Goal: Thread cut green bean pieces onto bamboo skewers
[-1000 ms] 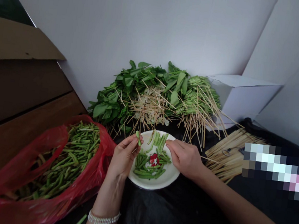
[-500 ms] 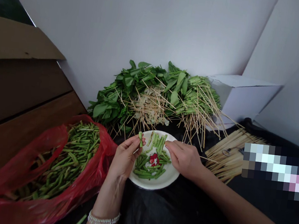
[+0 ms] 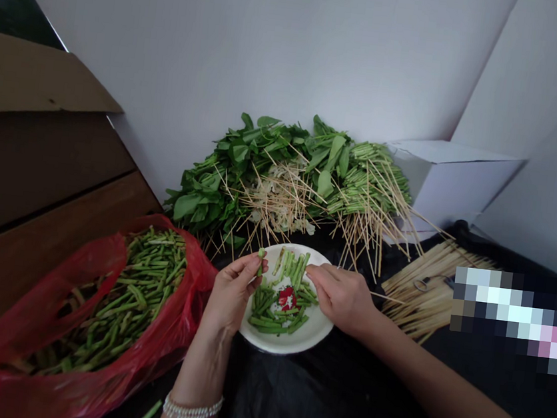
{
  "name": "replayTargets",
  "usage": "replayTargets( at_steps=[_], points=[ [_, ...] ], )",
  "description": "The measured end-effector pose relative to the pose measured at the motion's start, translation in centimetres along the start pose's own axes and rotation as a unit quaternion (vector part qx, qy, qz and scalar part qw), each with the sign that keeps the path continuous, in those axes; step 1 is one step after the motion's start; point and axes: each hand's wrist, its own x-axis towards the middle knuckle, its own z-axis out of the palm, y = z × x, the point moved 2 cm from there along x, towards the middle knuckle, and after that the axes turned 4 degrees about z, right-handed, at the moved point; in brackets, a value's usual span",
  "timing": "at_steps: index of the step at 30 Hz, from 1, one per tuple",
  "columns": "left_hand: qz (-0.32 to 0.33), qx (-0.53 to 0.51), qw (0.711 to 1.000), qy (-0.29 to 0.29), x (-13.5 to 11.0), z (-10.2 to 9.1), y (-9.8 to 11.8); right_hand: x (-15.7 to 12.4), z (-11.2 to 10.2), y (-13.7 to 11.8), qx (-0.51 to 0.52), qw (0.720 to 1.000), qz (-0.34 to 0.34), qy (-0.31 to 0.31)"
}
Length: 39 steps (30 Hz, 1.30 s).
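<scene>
A red plastic bag of cut green beans is placed at the lower left of the frame, and a white plate at lower centre. A bean piece is pinched by the left hand's fingers above the plate; whether anything is grasped by the right hand, resting at the plate's rim, cannot be told.

The cut beans are bright green inside a translucent red plastic bag. A white plate carries more green beans around a red-and-white patch. Behind it, the leaves are dark green. Pale tan skewers lie on a black sheet. A white beaded bracelet circles the left wrist.
</scene>
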Motion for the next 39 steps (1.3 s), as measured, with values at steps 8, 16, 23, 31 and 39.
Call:
replayTargets(
  at_steps=[8, 16, 23, 31, 39],
  points=[
    [-0.039, -0.005, 0.999, -0.013, -0.1, -0.2, -0.1, -0.2, 0.3, 0.0, 0.024, 1.000, -0.006, 0.000],
    [-0.050, 0.018, 0.998, -0.041, -0.7, 0.8, -0.3, -0.2, 0.4, -0.3, 0.035, 0.999, 0.004, -0.023],
    [0.018, 0.116, 0.990, -0.082, -0.4, 0.7, -0.5, -0.1, 0.2, 0.0, 0.011, 1.000, 0.009, -0.015],
    [0.149, 0.458, 0.856, -0.187, -1.0, 1.0, -1.8, 0.2, -0.3, 0.8, -0.005, 0.999, 0.043, 0.009],
    [0.139, 0.600, 0.752, -0.234, -1.7, 0.9, -2.1, 0.0, 0.0, 0.5, -0.008, 0.999, 0.039, -0.012]
  ],
)
